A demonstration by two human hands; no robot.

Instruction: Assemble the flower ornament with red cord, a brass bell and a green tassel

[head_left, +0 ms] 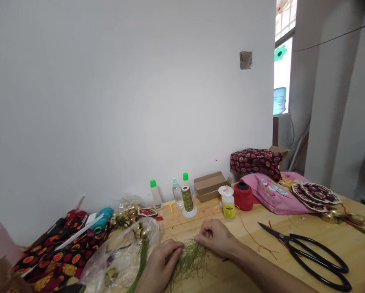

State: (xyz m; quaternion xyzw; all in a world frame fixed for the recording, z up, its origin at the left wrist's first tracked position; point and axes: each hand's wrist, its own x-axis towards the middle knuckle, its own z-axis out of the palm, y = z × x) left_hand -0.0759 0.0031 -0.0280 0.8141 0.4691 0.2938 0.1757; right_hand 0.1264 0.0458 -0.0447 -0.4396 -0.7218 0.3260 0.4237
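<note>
A loose tangle of olive-green thread [191, 260] lies on the wooden table [292, 236] near its front edge. My left hand [159, 264] is closed, its fingers pinching into the left side of the tangle. My right hand [216, 237] is curled at the tangle's upper right, fingertips pinched on strands of the same thread. A spool of olive thread [187, 200] stands upright just behind the hands.
Large black scissors [310, 250] lie at the right. A clear plastic bag with gold bells [124, 248] and patterned red-black fabric [63, 248] are at the left. Glue bottle [228, 203], red spool [243, 196], small bottles, cardboard box [209, 186] and pink pouch [274, 195] line the wall.
</note>
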